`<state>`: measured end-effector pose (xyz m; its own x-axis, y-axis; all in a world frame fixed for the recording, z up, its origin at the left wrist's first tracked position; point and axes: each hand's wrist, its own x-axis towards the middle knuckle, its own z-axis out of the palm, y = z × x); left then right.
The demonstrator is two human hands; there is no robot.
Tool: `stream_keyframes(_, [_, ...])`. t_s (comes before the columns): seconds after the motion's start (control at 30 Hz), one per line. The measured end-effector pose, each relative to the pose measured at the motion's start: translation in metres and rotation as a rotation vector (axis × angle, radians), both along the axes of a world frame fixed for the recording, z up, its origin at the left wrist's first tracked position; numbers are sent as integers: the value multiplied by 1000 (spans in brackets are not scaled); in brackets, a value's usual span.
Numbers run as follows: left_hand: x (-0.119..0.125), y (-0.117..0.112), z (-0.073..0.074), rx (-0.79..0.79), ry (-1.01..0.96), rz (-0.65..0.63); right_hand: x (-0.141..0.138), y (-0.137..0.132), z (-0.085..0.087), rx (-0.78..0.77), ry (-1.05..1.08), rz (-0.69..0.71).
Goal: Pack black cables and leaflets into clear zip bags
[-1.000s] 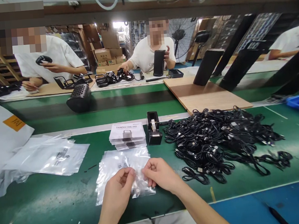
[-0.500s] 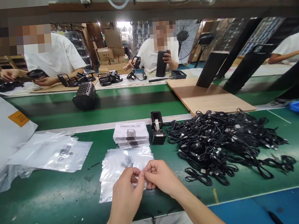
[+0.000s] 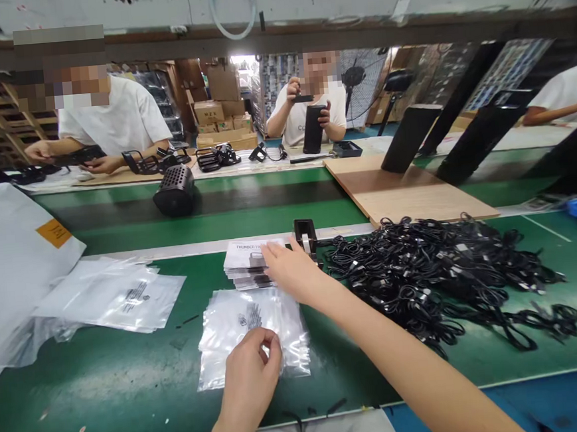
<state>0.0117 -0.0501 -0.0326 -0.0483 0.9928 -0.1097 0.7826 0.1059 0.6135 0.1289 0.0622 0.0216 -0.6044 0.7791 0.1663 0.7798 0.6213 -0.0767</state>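
A pile of clear plastic bags (image 3: 229, 347) with dark printing lies in front of me on the green bench. My left hand (image 3: 253, 362) is closed in a pinch at the lower right part of the top bag. Beyond the bags sits a stack of white printed booklets (image 3: 239, 256), the top one reading "THUNDER TR...". Over the right side of that stack reaches my right hand (image 3: 290, 266), its fingers stretched out and touching the top booklet. A black tape dispenser (image 3: 304, 231) stands just behind it, partly covered by that hand.
Right of the dispenser spreads a heap of black cables (image 3: 412, 266). More plastic bags (image 3: 119, 296) and a white sack (image 3: 12, 264) lie left. Across the belt are a perforated black speaker (image 3: 174, 190), a wooden board (image 3: 411, 190) and co-workers handling black parts.
My right hand has left the bag and moved forward onto the booklets, fingers extending. My left hand stays at the bag. A co-worker opposite has raised a hand with a small black part.
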Motion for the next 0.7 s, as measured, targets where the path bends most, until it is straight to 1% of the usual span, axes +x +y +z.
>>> stream_keyframes(0.07, [0, 0, 0, -3, -12, -1, 0, 14, 3, -76, -39, 36])
stream_keyframes(0.23, [-1, -1, -1, -18, -43, -9, 13, 37, 12, -179, -19, 79])
stream_keyframes(0.33, [-3, -1, 0, -31, -53, -9, 19, 47, 19, -208, 18, 117])
stream_keyframes(0.4, [-3, 0, 0, -39, -53, -14, 20, 45, 23, -194, 40, 121])
stream_keyframes(0.43, [-4, 1, 0, -43, -51, -18, 20, 39, 25, -171, 52, 113])
stream_keyframes(0.5, [-4, 3, 0, -51, -47, -22, 20, 19, 23, -97, 78, 88])
stream_keyframes(0.53, [-4, 3, 0, -52, -45, -20, 20, 4, 19, -53, 96, 76])
stream_keyframes(0.6, [-5, 4, -2, -48, -37, -15, 24, -30, 6, 41, 151, 71])
stream_keyframes(0.63, [-5, 4, -3, -45, -29, -15, 28, -46, -3, 35, 180, 50])
stream_keyframes(0.67, [-5, 4, -4, -44, -19, -17, 33, -61, -12, -28, 221, 7])
stream_keyframes(0.7, [-5, 4, -5, -45, -7, -21, 38, -74, -21, -124, 291, -40])
